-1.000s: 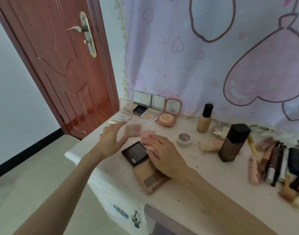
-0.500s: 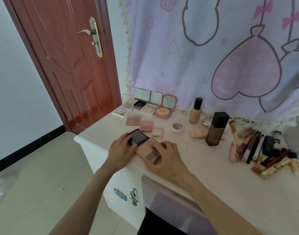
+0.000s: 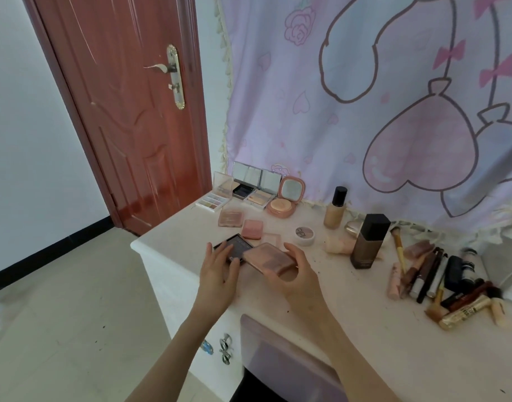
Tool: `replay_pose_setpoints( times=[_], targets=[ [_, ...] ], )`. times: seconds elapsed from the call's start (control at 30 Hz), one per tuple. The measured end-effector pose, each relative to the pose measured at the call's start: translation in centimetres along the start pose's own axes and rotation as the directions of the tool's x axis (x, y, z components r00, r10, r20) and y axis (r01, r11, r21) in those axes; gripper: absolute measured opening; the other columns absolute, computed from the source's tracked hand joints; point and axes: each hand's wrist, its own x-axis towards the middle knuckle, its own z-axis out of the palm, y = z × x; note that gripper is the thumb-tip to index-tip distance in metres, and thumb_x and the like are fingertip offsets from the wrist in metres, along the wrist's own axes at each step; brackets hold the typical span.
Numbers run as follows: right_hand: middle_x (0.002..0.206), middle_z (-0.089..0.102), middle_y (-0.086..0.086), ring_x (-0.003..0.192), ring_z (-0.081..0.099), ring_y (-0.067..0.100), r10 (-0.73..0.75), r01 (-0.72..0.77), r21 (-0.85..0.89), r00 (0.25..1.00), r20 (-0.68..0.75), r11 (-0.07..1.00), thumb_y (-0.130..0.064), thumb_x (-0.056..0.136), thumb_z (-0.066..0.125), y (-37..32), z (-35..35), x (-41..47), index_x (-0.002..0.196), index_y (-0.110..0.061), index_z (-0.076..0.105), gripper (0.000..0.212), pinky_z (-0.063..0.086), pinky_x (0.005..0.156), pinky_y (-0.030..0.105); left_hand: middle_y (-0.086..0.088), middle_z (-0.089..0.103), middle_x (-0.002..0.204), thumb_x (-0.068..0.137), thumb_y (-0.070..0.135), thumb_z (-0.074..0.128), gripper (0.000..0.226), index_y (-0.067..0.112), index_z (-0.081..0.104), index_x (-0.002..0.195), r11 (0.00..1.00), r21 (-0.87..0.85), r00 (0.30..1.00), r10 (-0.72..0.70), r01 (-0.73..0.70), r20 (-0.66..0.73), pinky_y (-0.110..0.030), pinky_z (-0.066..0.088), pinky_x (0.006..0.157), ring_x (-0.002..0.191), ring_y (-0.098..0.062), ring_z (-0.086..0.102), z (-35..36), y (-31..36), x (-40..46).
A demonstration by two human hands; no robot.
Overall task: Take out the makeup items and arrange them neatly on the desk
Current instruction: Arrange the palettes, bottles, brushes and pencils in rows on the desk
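Step in hand: I am placing two flat compacts at the near-left part of the desk (image 3: 350,329), in front of the rows already set out.
Right hand (image 3: 299,275): my fingers and thumb curl round the pink rectangular palette (image 3: 268,258), fingers on its far-right edge, thumb at its near edge. It looks tipped, its near side slightly raised; I cannot tell whether it rests on the desk.
Left hand (image 3: 218,269): my fingers lie nearly straight on the near-left edge of the black square compact (image 3: 237,247); they touch it and do not grip it.
Key relation: the pink rectangular palette lies directly right of the black square compact, touching or overlapping its right corner. Its long axis runs from far left to near right. The right hand alone carries it; the left hand is nearer the black one.
Row behind: a peach compact (image 3: 231,218), a small pink compact (image 3: 252,229) and a pale clear compact (image 3: 271,238) lie just beyond, running diagonally.
Back row: open palettes (image 3: 250,190) stand against the curtain (image 3: 365,111).
Right side: the dark foundation bottle (image 3: 369,242) stands upright, well apart; tubes and brushes (image 3: 429,274) lie loosely grouped beyond it.
Judgement: the palette needs squaring beside the black compact.
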Motion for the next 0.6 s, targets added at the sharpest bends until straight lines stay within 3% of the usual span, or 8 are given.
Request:
replay_pose_setpoints(
  times=[0.07, 0.13, 0.23, 0.3, 0.37, 0.47, 0.6],
  targets=[
    [0.125, 0.05, -0.018, 0.114, 0.05, 0.001, 0.017, -0.017, 0.071, 1.0, 0.005, 0.997, -0.058, 0.06, 0.066, 0.0, 0.0, -0.1, 0.126, -0.045, 0.039, 0.073, 0.044, 0.091, 0.019, 0.014, 0.062, 0.1, 0.091, 0.03, 0.055, 0.03, 0.022, 0.055, 0.12, 0.983, -0.18, 0.996, -0.056, 0.042, -0.073, -0.017, 0.037, 0.084, 0.103, -0.013, 0.058, -0.1, 2.0, -0.2],
    [0.125, 0.049, -0.022, 0.108, 0.053, -0.006, 0.014, -0.015, 0.159, 1.0, 0.005, 0.987, -0.053, 0.063, 0.068, -0.1, 0.0, -0.1, 0.124, -0.047, 0.04, 0.067, 0.048, 0.083, 0.015, 0.012, 0.064, 0.083, 0.087, 0.034, 0.06, 0.026, 0.031, 0.053, 0.112, 0.946, -0.298, 0.992, -0.125, 0.13, 0.035, -0.012, 0.042, 0.067, 0.074, -0.003, 0.062, -0.2, 3.6, 0.4],
    [0.12, 0.055, -0.016, 0.102, 0.056, -0.01, 0.009, -0.006, 0.323, 1.0, -0.008, 0.946, -0.041, 0.07, 0.072, 0.0, -0.7, 0.4, 0.128, -0.035, 0.041, 0.066, 0.047, 0.075, 0.01, 0.0, 0.064, 0.078, 0.088, 0.02, 0.06, 0.024, 0.02, 0.056, 0.112, 0.868, -0.429, 0.966, -0.193, 0.251, 0.175, -0.011, 0.044, 0.053, 0.053, 0.0, 0.057, 0.3, 4.5, 1.3],
    [0.111, 0.066, -0.002, 0.098, 0.064, 0.006, 0.081, -0.061, 0.563, 0.997, -0.01, 0.824, -0.036, 0.076, 0.071, 0.2, -1.5, 0.6, 0.126, -0.022, 0.048, 0.057, 0.051, 0.075, 0.019, -0.002, 0.066, 0.081, 0.089, 0.011, 0.058, 0.023, 0.015, 0.057, 0.111, 0.796, -0.509, 0.943, -0.244, 0.327, 0.225, -0.017, 0.048, 0.055, 0.058, -0.005, 0.058, 0.5, 4.4, 1.5],
    [0.099, 0.071, 0.006, 0.086, 0.067, 0.017, 0.138, -0.12, 0.731, 0.99, 0.036, 0.672, -0.033, 0.08, 0.058, 0.4, -2.2, 0.8, 0.115, -0.012, 0.06, 0.041, 0.053, 0.07, 0.026, -0.005, 0.068, 0.089, 0.09, 0.008, 0.056, 0.023, 0.014, 0.059, 0.111, 0.717, -0.573, 0.917, -0.276, 0.396, 0.288, -0.023, 0.051, 0.062, 0.072, -0.013, 0.061, 0.6, 4.4, 1.6],
    [0.099, 0.071, 0.011, 0.079, 0.065, 0.016, 0.156, -0.156, 0.729, 0.985, 0.068, 0.667, -0.029, 0.08, 0.057, 0.6, -2.2, 0.7, 0.103, -0.01, 0.069, 0.032, 0.052, 0.062, 0.025, -0.01, 0.068, 0.096, 0.09, 0.006, 0.055, 0.024, 0.013, 0.06, 0.111, 0.665, -0.624, 0.911, -0.267, 0.41, 0.314, -0.028, 0.054, 0.068, 0.08, -0.019, 0.064, 1.0, 4.6, 1.9],
    [0.107, 0.07, 0.011, 0.096, 0.066, 0.023, 0.14, -0.165, 0.688, 0.986, 0.092, 0.707, -0.028, 0.077, 0.064, 1.0, -2.1, 0.9, 0.109, -0.012, 0.066, 0.036, 0.053, 0.077, 0.028, -0.013, 0.068, 0.091, 0.087, 0.007, 0.06, 0.018, 0.008, 0.055, 0.105, 0.549, -0.719, 0.902, -0.313, 0.427, 0.297, -0.024, 0.054, 0.059, 0.07, -0.017, 0.066, 1.9, 5.7, 1.6]
  ],
)
